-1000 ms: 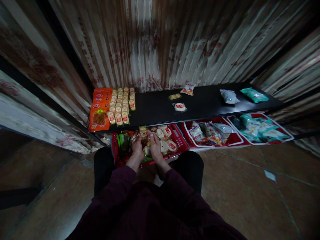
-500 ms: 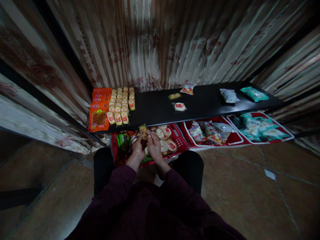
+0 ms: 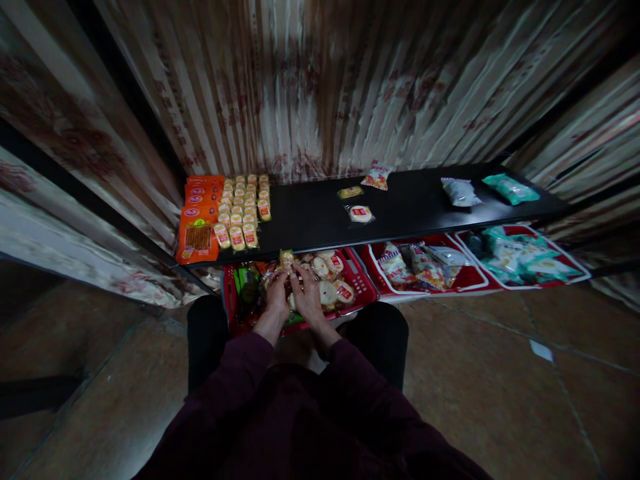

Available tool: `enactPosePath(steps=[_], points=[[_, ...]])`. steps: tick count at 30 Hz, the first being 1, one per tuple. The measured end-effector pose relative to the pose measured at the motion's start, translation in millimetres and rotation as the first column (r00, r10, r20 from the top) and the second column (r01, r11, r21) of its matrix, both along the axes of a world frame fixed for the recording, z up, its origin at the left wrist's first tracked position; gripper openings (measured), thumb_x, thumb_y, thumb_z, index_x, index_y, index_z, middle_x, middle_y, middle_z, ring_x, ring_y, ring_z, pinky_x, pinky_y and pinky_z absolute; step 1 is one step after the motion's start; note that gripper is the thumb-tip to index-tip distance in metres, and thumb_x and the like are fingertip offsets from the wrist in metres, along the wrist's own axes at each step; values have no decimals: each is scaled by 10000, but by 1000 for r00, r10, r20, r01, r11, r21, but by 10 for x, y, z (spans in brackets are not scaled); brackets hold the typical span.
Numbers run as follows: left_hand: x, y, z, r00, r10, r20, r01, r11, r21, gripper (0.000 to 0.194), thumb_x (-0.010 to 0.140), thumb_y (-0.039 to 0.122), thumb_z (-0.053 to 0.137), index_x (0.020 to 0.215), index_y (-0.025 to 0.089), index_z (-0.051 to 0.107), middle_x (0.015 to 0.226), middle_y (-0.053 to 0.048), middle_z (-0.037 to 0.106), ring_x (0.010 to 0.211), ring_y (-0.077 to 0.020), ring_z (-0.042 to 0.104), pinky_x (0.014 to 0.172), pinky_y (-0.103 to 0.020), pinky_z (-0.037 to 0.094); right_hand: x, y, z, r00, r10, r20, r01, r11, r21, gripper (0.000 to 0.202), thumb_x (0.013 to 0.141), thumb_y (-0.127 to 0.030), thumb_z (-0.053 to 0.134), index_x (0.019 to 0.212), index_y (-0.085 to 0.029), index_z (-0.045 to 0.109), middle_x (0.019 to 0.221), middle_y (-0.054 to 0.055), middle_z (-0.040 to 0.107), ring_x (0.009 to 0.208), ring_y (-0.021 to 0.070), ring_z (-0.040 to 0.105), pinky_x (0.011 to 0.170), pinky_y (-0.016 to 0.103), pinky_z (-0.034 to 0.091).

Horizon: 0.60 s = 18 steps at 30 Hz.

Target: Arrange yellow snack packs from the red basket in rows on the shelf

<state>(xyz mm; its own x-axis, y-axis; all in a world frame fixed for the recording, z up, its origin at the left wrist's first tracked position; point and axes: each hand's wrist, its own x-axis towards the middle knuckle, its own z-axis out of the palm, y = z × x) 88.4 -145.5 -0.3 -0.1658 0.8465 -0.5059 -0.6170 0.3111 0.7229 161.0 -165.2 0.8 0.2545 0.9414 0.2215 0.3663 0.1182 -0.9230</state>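
Both hands are close together over a red basket [image 3: 367,283] heaped with wrapped snacks. At the fingertips of my left hand [image 3: 277,297] and my right hand [image 3: 307,297] is a small yellow wrapped cake [image 3: 286,259], which they grip from both sides with bent fingers. My hands partly cover the snacks beneath them. Round white wrapped cakes [image 3: 327,292] lie in the basket to the right of my right hand, and a green packet [image 3: 245,283] is at its left side.
A black shelf [image 3: 305,213] runs behind the baskets. On its left are orange snack bags [image 3: 197,233] and rows of yellow wrapped cakes [image 3: 236,237]; single packets such as a round cake [image 3: 360,213] lie farther right. Two more baskets hold bagged snacks [image 3: 427,267] and teal packets [image 3: 525,257].
My fingers have spread a little and rounded over at the basket. The small yellow cake at the fingertips has shifted slightly away from me. Things on the shelf stay put.
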Motion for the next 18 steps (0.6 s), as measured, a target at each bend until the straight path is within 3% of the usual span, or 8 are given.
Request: enactPosePath(steps=[4, 8, 18], points=[[15, -18, 14, 998, -10, -62, 12, 999, 43, 278, 576, 229, 714, 807, 187, 564, 774, 13, 626, 707, -117, 602, 733, -274, 455, 3, 19, -18, 1000, -19, -6, 19, 1000, -16, 357, 860, -362, 457, 1122, -198, 635, 1154, 101, 639, 1088, 236, 558, 998, 423, 398], [34, -34, 3, 972, -3, -237, 29, 994, 107, 250, 650, 261, 685, 856, 202, 555, 838, 2, 612, 776, -124, 594, 763, -278, 451, 11, 47, -42, 996, -36, -77, 31, 998, -60, 341, 866, -389, 449, 1073, -207, 650, 1131, 88, 645, 1076, 221, 563, 990, 408, 406], [29, -10, -108, 778, 42, -627, 108, 974, 200, 188, 695, 136, 608, 850, 206, 528, 843, 3, 570, 821, -130, 559, 821, -286, 433, -7, 52, -105, 957, -42, -286, -12, 982, -186, 378, 819, -475, 518, 1059, -214, 649, 1101, 58, 674, 1027, 215, 596, 973, 373, 421]])
